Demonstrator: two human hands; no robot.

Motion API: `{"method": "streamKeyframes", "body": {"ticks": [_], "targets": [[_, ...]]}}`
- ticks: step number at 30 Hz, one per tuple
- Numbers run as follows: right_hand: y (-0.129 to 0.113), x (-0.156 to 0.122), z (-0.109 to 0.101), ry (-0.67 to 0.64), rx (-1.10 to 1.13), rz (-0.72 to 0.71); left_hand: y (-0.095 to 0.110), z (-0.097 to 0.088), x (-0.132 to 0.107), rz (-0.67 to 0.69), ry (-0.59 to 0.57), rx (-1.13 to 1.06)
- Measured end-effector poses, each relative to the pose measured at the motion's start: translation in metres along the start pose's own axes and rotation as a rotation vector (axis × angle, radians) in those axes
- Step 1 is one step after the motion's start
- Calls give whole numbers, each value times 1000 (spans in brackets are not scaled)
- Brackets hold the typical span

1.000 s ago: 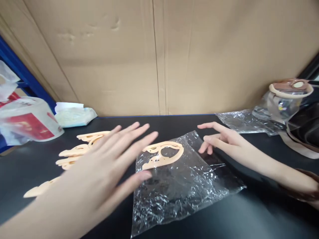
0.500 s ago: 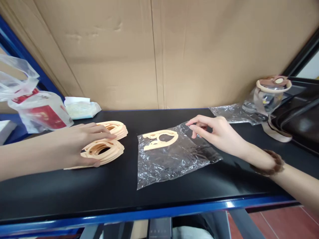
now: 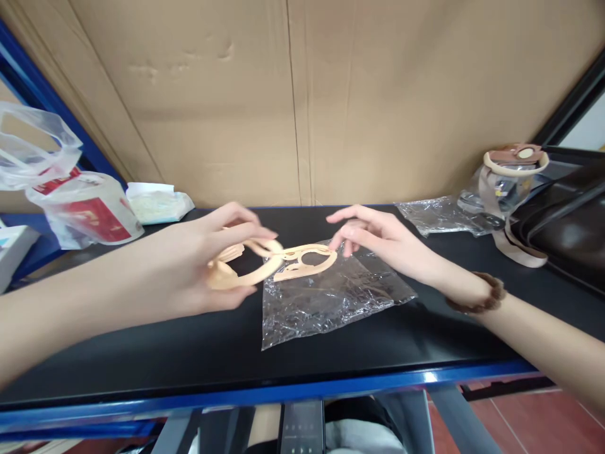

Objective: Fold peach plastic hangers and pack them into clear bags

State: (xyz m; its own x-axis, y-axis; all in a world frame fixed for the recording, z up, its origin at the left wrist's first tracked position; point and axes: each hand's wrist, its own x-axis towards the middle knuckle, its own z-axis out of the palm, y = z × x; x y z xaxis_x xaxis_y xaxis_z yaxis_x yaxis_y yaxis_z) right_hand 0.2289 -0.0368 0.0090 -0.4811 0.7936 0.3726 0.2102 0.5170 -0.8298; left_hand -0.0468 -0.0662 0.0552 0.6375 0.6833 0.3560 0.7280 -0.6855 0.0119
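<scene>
My left hand [image 3: 212, 258] is closed around a beige plastic folding hanger [image 3: 265, 272], slightly smeared by motion. Partly hidden behind that hand is a stack of the same hangers [image 3: 233, 253]. Another folded hanger [image 3: 306, 273] lies on a clear plastic bag [image 3: 326, 309], its left end close to the held one; I cannot tell if the two touch. My right hand [image 3: 371, 232] hovers by the rounded right end of the lying hanger, fingers apart and grasping nothing; whether a fingertip touches it is unclear.
The black tabletop [image 3: 189, 359] has a blue front edge [image 3: 236, 397]. At the back left are a bagged cup [image 3: 99, 211] and a tissue pack [image 3: 161, 203]. More clear plastic [image 3: 423, 213], a strapped bottle [image 3: 513, 183] and a black bag [image 3: 571, 208] sit right. Cardboard [image 3: 212, 113] stands behind.
My left hand has lifted a hanger from the stack and carried it right, toward the one on the bag. My right hand has shifted left and spread its fingers.
</scene>
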Motion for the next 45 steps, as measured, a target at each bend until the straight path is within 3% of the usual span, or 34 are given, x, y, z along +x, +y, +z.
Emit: {"method": "streamKeyframes", "body": {"ticks": [1,4,7,10,15,20,22,27,30,38,45], "targets": [[-1,2,5,-47,129,26,6,1,10,90,-45,4],[-1,3,15,-124,375,70,23,14,41,235,13,49],[7,-1,9,-33,413,82,36,35,65,262,77,20],[18,-4,-11,74,373,140,32,52,75,278,131,2],[25,-3,-35,133,291,212,1,70,65,77,162,-104],[30,-3,-31,115,231,218,-12,78,56,42,161,-201],[35,-3,-29,136,125,157,-10,77,56,38,183,-216],[40,-5,-34,141,-378,-76,-4,78,57,-8,192,-278],[35,-6,-39,146,-497,-134,-3,83,56,-35,180,-351],[19,-9,-46,197,-480,-102,0,94,55,-67,104,-526],[8,-15,-80,317,-716,8,-5,100,50,-128,-133,-397]]}}
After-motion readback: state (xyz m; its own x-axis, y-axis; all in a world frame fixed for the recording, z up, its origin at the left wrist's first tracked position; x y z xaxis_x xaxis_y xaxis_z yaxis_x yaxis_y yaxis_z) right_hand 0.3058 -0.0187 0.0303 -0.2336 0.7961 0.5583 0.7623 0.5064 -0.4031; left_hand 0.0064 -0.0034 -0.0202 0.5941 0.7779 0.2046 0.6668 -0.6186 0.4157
